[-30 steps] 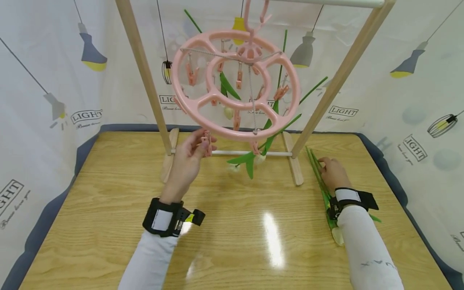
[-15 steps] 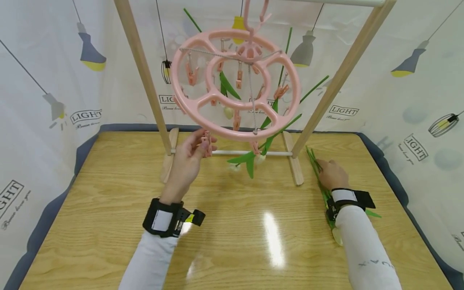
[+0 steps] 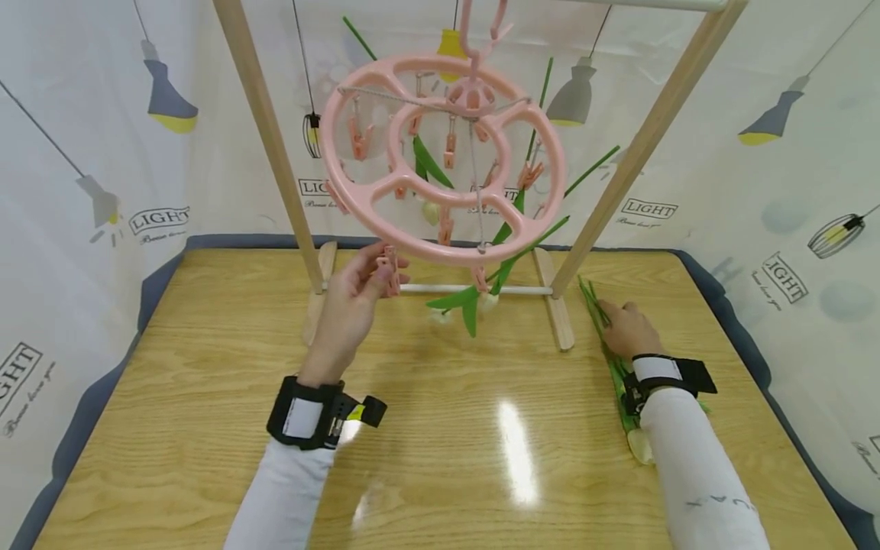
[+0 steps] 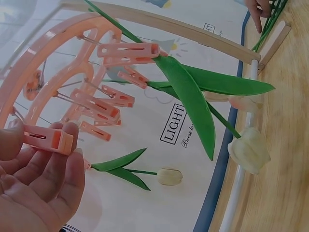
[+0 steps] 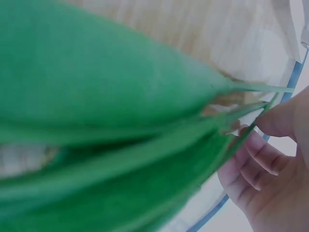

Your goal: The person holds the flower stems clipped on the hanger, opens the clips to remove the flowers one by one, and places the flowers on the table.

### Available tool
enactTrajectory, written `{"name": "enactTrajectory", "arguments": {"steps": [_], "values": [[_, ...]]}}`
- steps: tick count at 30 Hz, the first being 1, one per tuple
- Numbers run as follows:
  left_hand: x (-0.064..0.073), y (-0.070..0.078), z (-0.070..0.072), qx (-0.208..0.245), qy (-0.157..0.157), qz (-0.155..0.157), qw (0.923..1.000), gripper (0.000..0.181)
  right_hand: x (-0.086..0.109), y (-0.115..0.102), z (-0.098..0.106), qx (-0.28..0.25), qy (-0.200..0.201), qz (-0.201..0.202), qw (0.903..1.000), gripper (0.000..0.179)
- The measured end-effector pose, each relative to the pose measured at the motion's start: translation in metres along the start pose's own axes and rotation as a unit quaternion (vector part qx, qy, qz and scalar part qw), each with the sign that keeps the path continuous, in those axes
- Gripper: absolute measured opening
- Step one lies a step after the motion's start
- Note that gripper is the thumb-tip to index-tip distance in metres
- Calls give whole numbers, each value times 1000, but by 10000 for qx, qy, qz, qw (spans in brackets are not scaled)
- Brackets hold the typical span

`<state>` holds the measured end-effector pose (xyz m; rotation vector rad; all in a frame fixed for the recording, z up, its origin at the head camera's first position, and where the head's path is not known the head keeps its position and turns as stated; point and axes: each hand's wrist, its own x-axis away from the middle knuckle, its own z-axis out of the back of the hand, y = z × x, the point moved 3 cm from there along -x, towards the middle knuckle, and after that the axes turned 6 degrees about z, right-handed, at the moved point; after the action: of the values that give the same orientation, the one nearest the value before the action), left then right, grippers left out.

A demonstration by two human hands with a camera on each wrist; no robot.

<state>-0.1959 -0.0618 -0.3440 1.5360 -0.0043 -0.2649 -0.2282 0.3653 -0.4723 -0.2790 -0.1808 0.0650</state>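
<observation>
My left hand (image 3: 344,317) pinches a pink clothespin (image 3: 389,271) at the near left rim of a round pink hanging rack (image 3: 426,249). The left wrist view shows thumb and fingers on this clothespin (image 4: 48,137), with nothing in its jaws. Artificial white tulips (image 4: 248,150) with green leaves hang heads down from other clothespins on the rack. At the right, my right hand (image 3: 631,332) is over several tulips (image 3: 639,447) lying on the table. Up close, the right hand (image 5: 275,169) pinches a thin green stem (image 5: 247,129) between thumb and fingers, below broad leaves (image 5: 111,82).
The rack hangs by its hook (image 3: 474,38) from a wooden frame (image 3: 268,130), whose feet (image 3: 553,305) stand at the back of the wooden table (image 3: 440,428). A white crossbar (image 3: 440,289) joins the feet. A printed cloth surrounds the table.
My right hand has shifted slightly and its fingers have drawn in on the stems. The left hand keeps holding the clothespin in the same place.
</observation>
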Motion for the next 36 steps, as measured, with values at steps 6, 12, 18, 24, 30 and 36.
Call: {"name": "enactTrajectory", "arguments": {"steps": [6,12,18,24,30,36], "values": [[1,3,1,31,-104,-87,9999,40,4,-2,14,-339,-212,296,9988,58],[1,6,0,126,-119,-70,9998,39,12,-2,34,-646,560,506,9951,43],[4,11,0,327,-40,-104,9994,38,18,-10,48,-757,1229,985,9846,32],[4,12,1,651,-75,-300,9974,40,18,-41,61,-1079,1283,1455,9751,27],[4,14,1,934,-141,-453,9945,40,22,-88,76,-2343,815,1732,9532,31],[5,17,-1,941,-192,-484,9942,38,29,-130,91,-3823,359,2354,8928,37]]}}
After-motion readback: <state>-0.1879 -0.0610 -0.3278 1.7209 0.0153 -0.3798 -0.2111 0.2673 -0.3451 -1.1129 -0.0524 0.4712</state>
